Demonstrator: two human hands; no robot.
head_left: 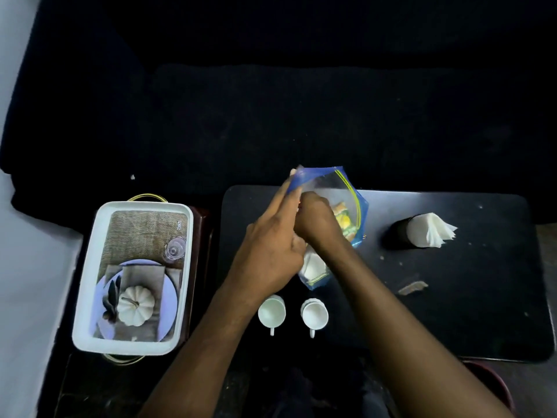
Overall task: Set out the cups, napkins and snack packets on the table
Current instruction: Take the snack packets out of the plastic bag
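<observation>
Head view: you're on the snacks. Your left hand pinches the zip bag open on the table. Your right hand reaches inside among the snack packets, its grasp hidden. Next, lift one packet clear beside the cups.

Dim room, light's low. Big black sofa fills the whole upper half, seat cushion running across mid-frame. Pale bluish-white wall down the left edge. Black bench w/ rounded corners at lower right, top scuffed & crumb-flecked, faint sheen along its far edge. Dark reddish wood side table at lower left, just beside the bench.
</observation>
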